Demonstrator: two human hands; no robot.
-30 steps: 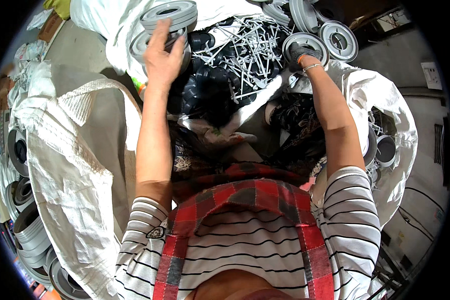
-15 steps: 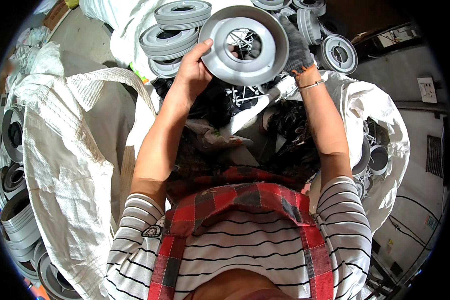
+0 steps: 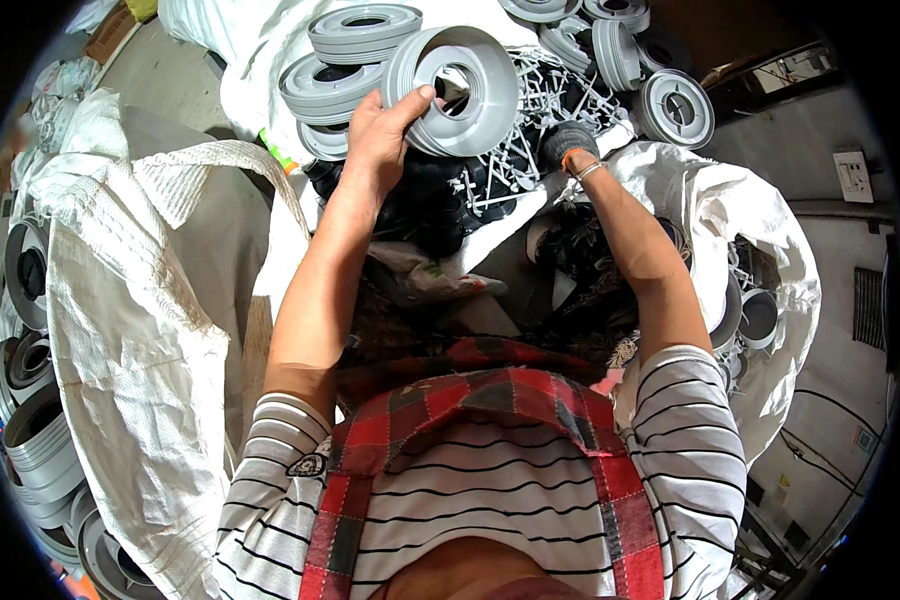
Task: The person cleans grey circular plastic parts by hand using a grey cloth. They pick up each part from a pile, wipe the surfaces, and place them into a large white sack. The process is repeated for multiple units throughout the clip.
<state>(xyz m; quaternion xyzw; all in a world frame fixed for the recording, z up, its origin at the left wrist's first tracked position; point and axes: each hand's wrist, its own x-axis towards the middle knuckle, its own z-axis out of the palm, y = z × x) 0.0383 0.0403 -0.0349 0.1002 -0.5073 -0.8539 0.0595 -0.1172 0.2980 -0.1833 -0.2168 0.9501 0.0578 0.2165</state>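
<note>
My bare left hand [image 3: 381, 140] grips a grey plastic ring-shaped part [image 3: 495, 85] by its near left rim, thumb on top. The part is tilted, its ribbed outer wall and round centre hole showing. To its right, my right hand [image 3: 568, 146], in a dark grey glove with an orange cuff, is down at a heap of small white stick-like pieces [image 3: 545, 92] and black pieces. This hand is apart from the grey part. Its fingers are mostly hidden, so what they hold, if anything, does not show.
Stacked grey rings [image 3: 365, 35] stand at the far left of the heap, and more grey wheel-like parts [image 3: 677, 108] lie at its right. A large white woven sack [image 3: 135, 330] is on my left. Another white sack [image 3: 785, 260] with grey parts is on my right.
My right hand has let go of the grey part and come down to the heap. The left hand has shifted slightly left and tilted the part, turning its ribbed wall into view.
</note>
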